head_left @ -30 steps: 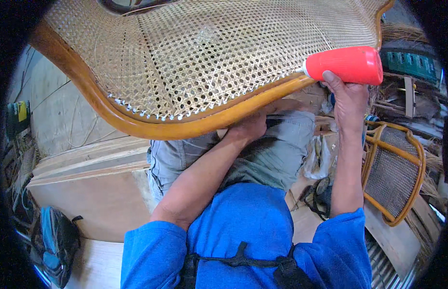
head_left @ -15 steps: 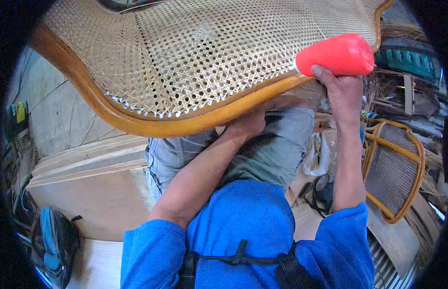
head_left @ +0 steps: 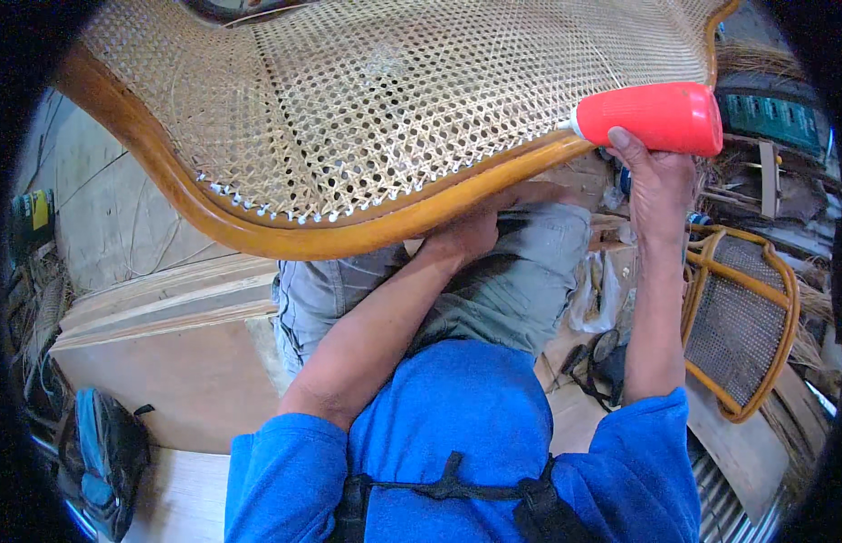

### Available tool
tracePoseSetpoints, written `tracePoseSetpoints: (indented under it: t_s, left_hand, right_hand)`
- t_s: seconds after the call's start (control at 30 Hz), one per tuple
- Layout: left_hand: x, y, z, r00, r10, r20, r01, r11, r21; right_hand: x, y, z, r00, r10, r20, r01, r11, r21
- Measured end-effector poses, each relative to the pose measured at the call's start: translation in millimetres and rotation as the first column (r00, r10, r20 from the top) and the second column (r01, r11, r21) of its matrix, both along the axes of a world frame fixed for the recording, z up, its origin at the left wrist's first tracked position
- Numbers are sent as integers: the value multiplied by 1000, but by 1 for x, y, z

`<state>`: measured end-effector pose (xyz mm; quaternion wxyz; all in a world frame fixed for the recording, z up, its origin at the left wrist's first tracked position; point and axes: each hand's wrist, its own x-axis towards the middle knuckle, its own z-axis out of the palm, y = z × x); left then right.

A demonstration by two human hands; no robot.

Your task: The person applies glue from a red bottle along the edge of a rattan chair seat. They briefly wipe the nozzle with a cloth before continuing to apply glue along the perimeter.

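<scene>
My right hand (head_left: 661, 185) is wrapped round a red squeeze bottle (head_left: 652, 116), which lies nearly level. Its white nozzle points left, its tip at the seam between the woven cane panel (head_left: 394, 100) and the curved varnished wooden frame (head_left: 349, 238). White dabs, like glue, dot the holes along that seam, thickest at the left bend. Below the frame's near rail is my left hand (head_left: 468, 235), closest to its underside; the rail and the hand's angle hide its fingers, so I cannot tell what it touches.
A smaller cane-filled wooden frame (head_left: 742, 312) leans at the right, near a clear plastic bag (head_left: 595, 299). Stacked plywood sheets (head_left: 167, 353) stand at the left, with a dark backpack (head_left: 102, 462) in front. Bundled fibre strands (head_left: 765, 61) lie at the far right.
My right hand and the bottle have shifted slightly right and down, and the bottle has levelled a little, showing more of its nozzle. My left hand has hardly moved.
</scene>
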<state>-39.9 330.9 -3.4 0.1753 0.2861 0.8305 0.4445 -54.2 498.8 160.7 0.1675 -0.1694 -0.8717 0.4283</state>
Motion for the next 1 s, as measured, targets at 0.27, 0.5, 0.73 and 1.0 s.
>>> tracePoseSetpoints:
  t_s: [0.27,0.5,0.73,1.0]
  left_hand:
    - [-5,-4,15,997,-54,-52,51,997,-50]
    - [2,3,-18,987,-10,-162,6,1000,-27]
    - [-3,1,-7,986,-148,76,155,984,-86]
    - [1,-1,-4,997,-42,-70,39,998,-46]
  right_hand:
    - [0,6,-7,995,28,97,-34,998,55]
    - [-14,6,8,978,111,176,-139,977,159]
    - [-20,5,-1,996,64,-69,-66,997,-26]
    - [-9,9,-1,995,67,-70,-84,959,-271]
